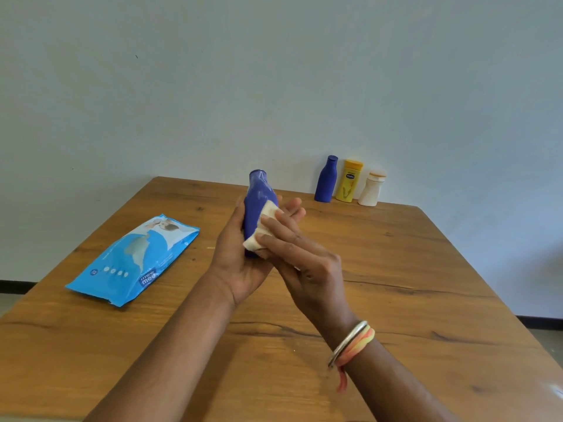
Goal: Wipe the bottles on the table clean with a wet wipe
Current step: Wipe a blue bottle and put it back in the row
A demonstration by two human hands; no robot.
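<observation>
Head view: left hand (240, 263) grips the glossy, probably light and slippery blue bottle (257, 205) low on its body; right hand (304, 257) presses the soft wipe (262, 231) flat against it.

wall (274, 71): pale blue | table (411, 284): wood (knotty) | floor (9, 303): grey

A plain room, likely a home: wooden table (396, 300) against a bare pale wall (274, 71).

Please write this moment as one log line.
step: wiping | left hand: holds blue bottle | right hand: presses wipe on it
</observation>
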